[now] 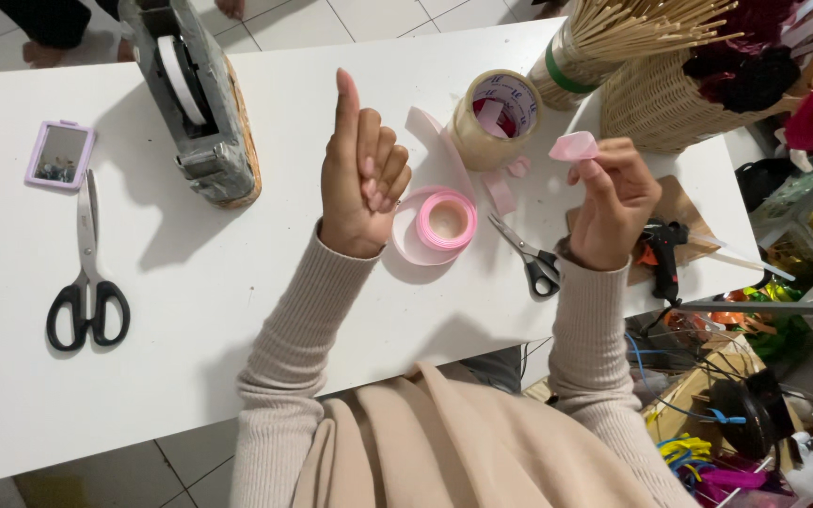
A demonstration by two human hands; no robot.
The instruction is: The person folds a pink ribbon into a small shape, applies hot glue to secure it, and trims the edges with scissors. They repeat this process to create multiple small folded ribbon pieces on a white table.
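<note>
- Head view: left hand (361, 183) clenched, thumb up, holding nothing, above ribbon spool (445, 221).
- Right hand (613, 202) pinches pink ribbon piece (574, 146) near tape roll (498, 118).

White surface (237, 310) has black scissors (87, 282), a small mirror (59, 153), tape dispenser (201, 103), pink ribbon spool (446, 220), clear tape roll (498, 118), small scissors (529, 256) and glue gun (662, 254) on it.

A small folded piece of pink ribbon (574, 146) sits pinched at fingertips. Its glossy loop points toward eleven o'clock above the table.
</note>
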